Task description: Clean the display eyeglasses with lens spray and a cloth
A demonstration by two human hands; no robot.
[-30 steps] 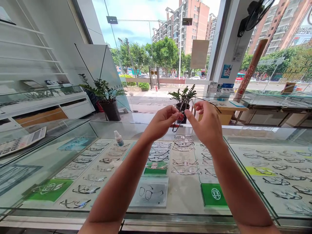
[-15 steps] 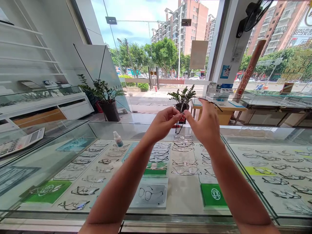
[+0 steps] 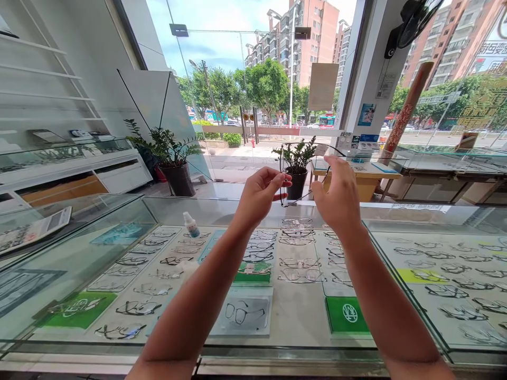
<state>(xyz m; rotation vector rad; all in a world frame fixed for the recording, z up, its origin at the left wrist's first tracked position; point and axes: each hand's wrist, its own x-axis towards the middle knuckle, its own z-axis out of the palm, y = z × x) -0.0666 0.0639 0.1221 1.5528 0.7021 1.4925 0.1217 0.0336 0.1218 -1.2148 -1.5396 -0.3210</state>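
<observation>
I hold a thin black-framed pair of glasses (image 3: 283, 186) up in front of me, above the glass counter (image 3: 285, 316). My left hand (image 3: 259, 195) pinches the frame at its left side with thumb and fingertips. My right hand (image 3: 339, 198) grips the right side, fingers curled round the temple arm, which runs up and to the right. The lenses look clear and the frame is hard to make out against the potted plant (image 3: 296, 163) behind it.
Below my arms the glass showcase displays several rows of glasses on trays, with green logo cards (image 3: 348, 315). A small dropper bottle (image 3: 191, 225) stands on the counter at the left. Another showcase runs along the left wall, and a large potted plant (image 3: 172, 158) stands by the window.
Both hands have risen a little and drawn apart. The glasses have been turned and unfolded, with the frame upright now between the hands.
</observation>
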